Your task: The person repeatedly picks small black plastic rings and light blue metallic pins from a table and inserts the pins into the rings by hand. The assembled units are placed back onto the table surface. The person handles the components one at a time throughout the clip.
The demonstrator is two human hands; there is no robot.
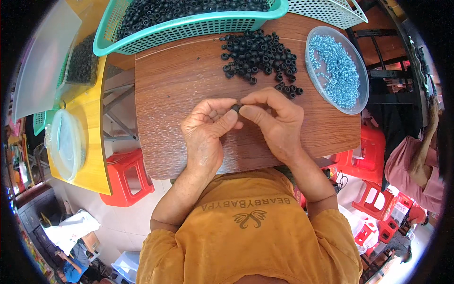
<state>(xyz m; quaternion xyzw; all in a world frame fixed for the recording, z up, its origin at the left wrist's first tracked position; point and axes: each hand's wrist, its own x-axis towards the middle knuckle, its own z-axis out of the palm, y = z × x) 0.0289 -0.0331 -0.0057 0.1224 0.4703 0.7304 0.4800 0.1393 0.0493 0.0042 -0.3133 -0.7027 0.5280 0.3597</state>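
While both hands (203,130) pinch a black bead (235,108), red stools (116,181) flank the brown wood-grained table (175,102).

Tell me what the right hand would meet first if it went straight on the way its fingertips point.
The right hand would first push on the small dark piece at its fingertips, then probably the left hand; exact depth is unclear from this view.

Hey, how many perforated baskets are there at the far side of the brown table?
2: a teal basket holding black pieces, and a white basket to its right. Both run off the picture's top edge, so others may be out of view.
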